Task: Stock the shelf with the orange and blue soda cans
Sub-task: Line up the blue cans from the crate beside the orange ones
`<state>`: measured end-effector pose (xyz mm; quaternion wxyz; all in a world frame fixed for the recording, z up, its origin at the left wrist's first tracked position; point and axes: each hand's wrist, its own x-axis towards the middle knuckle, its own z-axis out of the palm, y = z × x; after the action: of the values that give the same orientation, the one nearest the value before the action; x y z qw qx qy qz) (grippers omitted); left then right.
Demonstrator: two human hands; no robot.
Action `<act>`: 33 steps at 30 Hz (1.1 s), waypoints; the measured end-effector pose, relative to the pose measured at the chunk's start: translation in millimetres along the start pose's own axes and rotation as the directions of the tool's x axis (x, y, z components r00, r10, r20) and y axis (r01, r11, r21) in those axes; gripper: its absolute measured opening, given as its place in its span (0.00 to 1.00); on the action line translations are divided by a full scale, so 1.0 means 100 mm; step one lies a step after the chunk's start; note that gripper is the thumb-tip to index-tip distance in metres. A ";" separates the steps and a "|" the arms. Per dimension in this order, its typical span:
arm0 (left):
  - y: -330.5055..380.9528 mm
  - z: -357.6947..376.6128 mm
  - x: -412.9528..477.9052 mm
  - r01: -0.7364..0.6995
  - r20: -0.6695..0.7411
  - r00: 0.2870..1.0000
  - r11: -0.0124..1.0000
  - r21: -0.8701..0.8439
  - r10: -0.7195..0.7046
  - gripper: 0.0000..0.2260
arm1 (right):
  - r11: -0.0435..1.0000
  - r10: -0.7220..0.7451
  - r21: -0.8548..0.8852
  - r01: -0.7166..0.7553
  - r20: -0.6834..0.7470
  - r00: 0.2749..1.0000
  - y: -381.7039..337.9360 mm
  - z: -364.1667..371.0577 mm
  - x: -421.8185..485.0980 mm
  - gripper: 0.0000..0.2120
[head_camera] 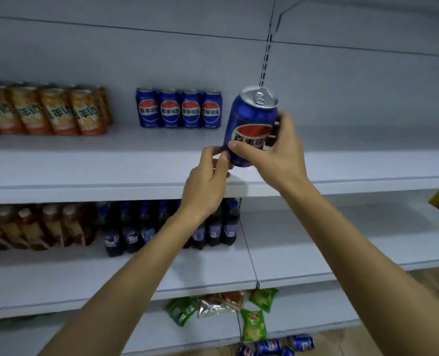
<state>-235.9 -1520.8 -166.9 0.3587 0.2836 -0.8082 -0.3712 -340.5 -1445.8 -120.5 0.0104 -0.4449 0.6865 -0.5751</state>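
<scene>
My right hand (274, 152) grips a blue soda can (250, 119), held upright and slightly tilted above the front of the upper shelf (110, 173). My left hand (208, 181) touches the can's bottom left edge with its fingertips. A row of blue cans (178, 109) stands at the back of that shelf, just left of the held can. Further left stands a row of orange cans (46, 111). Several more blue cans (277, 346) lie on the floor at the bottom of the view.
The shelf below holds dark soda bottles (167, 227) and orange drink bottles (33, 227). Green snack packets (254, 325) lie on the lowest shelf. White shelf board stretches to the right of the held can. A slotted upright (265, 57) divides the back panel.
</scene>
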 end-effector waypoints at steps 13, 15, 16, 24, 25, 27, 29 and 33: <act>-0.95 0.21 0.76 -0.364 0.171 0.922 0.626 0.690 0.347 0.21 | 0.937 0.293 -0.211 -0.280 0.034 0.955 1.42 0.88 2.09 0.33; -0.97 0.22 0.77 -0.363 0.158 0.920 0.624 0.692 0.359 0.20 | 0.938 0.304 -0.186 -0.293 0.034 0.952 1.55 0.99 2.22 0.34; -0.97 0.22 0.78 -0.365 0.162 0.918 0.616 0.698 0.362 0.19 | 0.938 0.314 -0.166 -0.305 0.027 0.949 1.59 1.03 2.29 0.34; -1.04 0.26 0.80 -0.394 0.160 0.898 0.591 0.703 0.409 0.24 | 0.948 0.270 -0.185 -0.257 0.047 0.962 1.85 1.15 2.37 0.39; -1.05 0.26 0.79 -0.397 0.161 0.897 0.589 0.704 0.412 0.24 | 0.947 0.265 -0.198 -0.251 0.043 0.963 1.86 1.16 2.39 0.39; -1.06 0.26 0.79 -0.403 0.155 0.890 0.579 0.709 0.430 0.22 | 0.938 0.273 -0.234 -0.256 0.041 0.961 1.86 1.18 2.45 0.37; -1.07 0.26 0.79 -0.405 0.156 0.888 0.577 0.710 0.433 0.21 | 0.928 0.280 -0.269 -0.259 0.043 0.959 1.85 1.20 2.52 0.37; -1.04 0.25 0.80 -0.392 0.171 0.902 0.584 0.711 0.397 0.20 | 0.912 0.305 -0.295 -0.284 0.029 0.952 1.85 1.25 2.60 0.36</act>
<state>-282.2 -1627.2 -233.0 0.2911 0.2173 -0.9289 0.0722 -542.1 -1715.4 -181.1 0.0580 -0.3544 0.8209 -0.4440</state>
